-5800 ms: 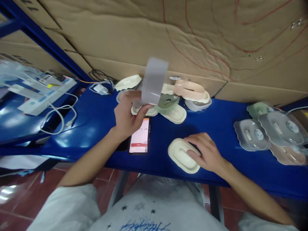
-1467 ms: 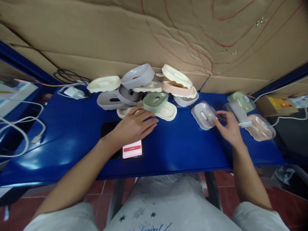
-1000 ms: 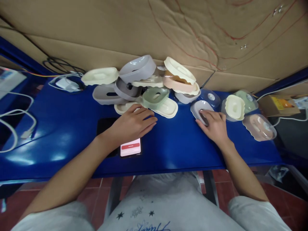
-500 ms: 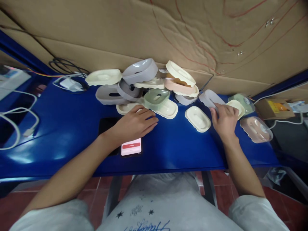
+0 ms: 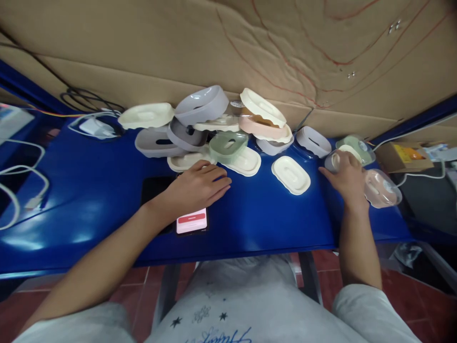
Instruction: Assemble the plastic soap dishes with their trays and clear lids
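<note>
On the right of the glossy blue tabletop (image 5: 250, 224), the right hand (image 5: 347, 180) curls over a grey, round-cornered plastic dish (image 5: 332, 162), its grip hidden. The dish looks light, stiff and slippery, best held by its side walls. The left hand (image 5: 200, 187) lies loose, grasping nothing visible, partly covering a slim, pink-screened phone (image 5: 192, 224).
</note>
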`<action>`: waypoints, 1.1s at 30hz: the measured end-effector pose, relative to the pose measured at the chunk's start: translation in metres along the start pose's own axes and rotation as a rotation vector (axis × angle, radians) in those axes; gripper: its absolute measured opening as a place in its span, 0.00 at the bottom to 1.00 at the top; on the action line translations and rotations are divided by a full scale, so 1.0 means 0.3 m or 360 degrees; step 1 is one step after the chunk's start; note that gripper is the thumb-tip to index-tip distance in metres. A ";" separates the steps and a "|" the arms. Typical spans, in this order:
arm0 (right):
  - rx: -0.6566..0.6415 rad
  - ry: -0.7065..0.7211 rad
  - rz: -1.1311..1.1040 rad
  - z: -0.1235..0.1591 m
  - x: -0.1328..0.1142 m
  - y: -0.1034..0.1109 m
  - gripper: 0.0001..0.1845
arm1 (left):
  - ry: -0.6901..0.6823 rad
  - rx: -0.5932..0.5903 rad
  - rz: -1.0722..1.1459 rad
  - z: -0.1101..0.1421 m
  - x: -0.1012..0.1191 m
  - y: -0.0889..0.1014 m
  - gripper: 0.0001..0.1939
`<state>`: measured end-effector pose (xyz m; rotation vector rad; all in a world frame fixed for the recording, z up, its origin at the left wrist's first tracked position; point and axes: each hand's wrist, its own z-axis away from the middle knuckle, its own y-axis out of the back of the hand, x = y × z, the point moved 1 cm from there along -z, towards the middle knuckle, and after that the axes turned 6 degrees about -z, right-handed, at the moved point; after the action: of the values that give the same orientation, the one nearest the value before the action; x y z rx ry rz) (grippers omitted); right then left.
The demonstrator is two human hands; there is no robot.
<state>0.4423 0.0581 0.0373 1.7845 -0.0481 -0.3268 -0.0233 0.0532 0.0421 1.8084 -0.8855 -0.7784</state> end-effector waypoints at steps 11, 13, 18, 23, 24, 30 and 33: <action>0.1357 0.0122 -0.1049 0.025 -0.047 0.095 0.20 | 0.0089 0.0142 0.0053 -0.019 0.045 0.048 0.18; 0.1321 0.0098 -0.1424 0.051 -0.105 0.094 0.15 | 0.0089 0.0188 0.0060 -0.025 0.068 0.065 0.21; 0.0150 -0.0068 -0.2086 0.173 -0.353 0.030 0.17 | 0.0039 0.0323 0.0094 -0.048 0.161 0.088 0.27; -0.0955 -0.0220 -0.2349 0.282 -0.536 -0.031 0.24 | 0.0212 0.0292 0.0405 -0.061 0.247 0.066 0.37; -0.1020 -0.0274 -0.2410 0.293 -0.547 -0.037 0.25 | 0.0250 0.0248 0.0487 -0.060 0.254 0.059 0.37; -0.1166 -0.0365 -0.2568 0.308 -0.502 -0.078 0.34 | 0.0400 0.0108 0.0568 -0.043 0.247 0.015 0.44; -0.1139 -0.0091 -0.2560 0.307 -0.479 -0.099 0.39 | 0.0528 0.0102 0.0825 -0.037 0.224 -0.006 0.47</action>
<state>0.2776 0.0078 0.0180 0.7416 1.3378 -1.3105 0.0223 0.0027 0.0358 1.5942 -1.0951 -0.1186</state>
